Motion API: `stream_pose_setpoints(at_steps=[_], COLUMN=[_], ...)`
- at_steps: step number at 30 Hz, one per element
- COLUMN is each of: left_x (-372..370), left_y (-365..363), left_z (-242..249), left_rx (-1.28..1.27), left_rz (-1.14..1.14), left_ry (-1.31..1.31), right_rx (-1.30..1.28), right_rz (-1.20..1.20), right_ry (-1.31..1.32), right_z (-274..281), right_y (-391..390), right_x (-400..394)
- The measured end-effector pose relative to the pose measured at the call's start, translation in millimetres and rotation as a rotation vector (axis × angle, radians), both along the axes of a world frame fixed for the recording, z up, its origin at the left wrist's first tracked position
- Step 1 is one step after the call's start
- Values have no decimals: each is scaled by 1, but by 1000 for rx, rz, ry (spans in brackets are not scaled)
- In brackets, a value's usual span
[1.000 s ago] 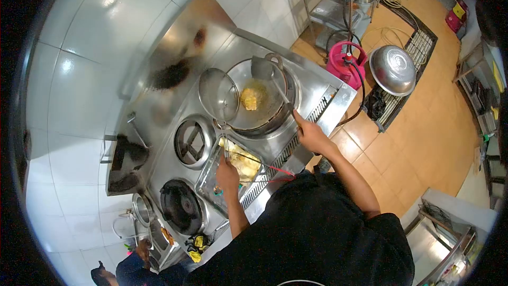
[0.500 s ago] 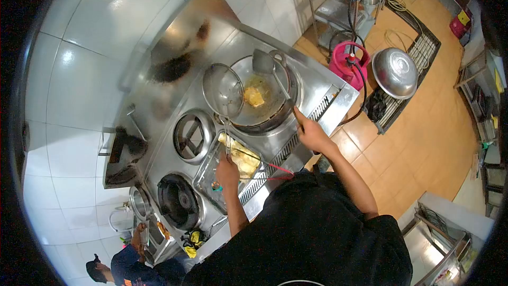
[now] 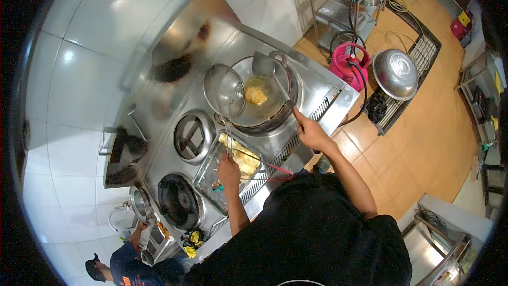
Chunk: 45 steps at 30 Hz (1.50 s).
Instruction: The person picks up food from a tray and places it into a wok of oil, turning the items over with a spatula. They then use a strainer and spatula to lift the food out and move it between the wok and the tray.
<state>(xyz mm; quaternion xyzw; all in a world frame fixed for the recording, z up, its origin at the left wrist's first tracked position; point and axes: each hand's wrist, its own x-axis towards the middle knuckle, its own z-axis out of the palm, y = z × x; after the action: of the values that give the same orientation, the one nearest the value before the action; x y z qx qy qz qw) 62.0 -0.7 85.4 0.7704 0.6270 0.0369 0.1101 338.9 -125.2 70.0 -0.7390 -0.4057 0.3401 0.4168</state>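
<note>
My left hand (image 3: 228,170) is closed around the handle of a round wire strainer (image 3: 224,90), whose basket hangs over the left rim of the wok (image 3: 264,119). Golden food (image 3: 256,95) lies in oil at the bottom of the wok. In my right hand (image 3: 313,133) is the handle of a metal wok spatula (image 3: 263,65), its blade resting near the wok's far side. Below the strainer, a clear rectangular tray (image 3: 203,182) holds pale yellow pieces (image 3: 244,160). Red-handled tongs (image 3: 280,171) lie across that tray.
Left of the wok are a bare burner ring (image 3: 182,143) and a black burner (image 3: 180,201). A yellow-black cloth (image 3: 193,241) lies at the stove's front corner. On the right floor stand a pink gas cylinder (image 3: 346,71) and an upturned metal bowl (image 3: 395,74). Another person (image 3: 124,259) works at lower left.
The golden food in the wok looks slightly shifted and more bubbly. The other person's hand and head have moved a little. Both my hands keep nearly the same places and grips.
</note>
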Motion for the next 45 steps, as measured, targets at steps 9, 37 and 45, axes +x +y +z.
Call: stream_pose_setpoints(at_steps=[9, 37, 45], left_x=[-2, 0, 1], left_y=[-1, 4, 9], left_z=[-3, -6, -2], left_rx=[11, 22, 6], left_rz=[-18, -49, -37], left_ry=[-31, 15, -36], right_rx=[112, 169, 64], right_rz=[61, 25, 51], right_ry=[16, 43, -42], right_z=[-4, 6, -11], right_y=[0, -11, -7], right_x=[-5, -3, -4])
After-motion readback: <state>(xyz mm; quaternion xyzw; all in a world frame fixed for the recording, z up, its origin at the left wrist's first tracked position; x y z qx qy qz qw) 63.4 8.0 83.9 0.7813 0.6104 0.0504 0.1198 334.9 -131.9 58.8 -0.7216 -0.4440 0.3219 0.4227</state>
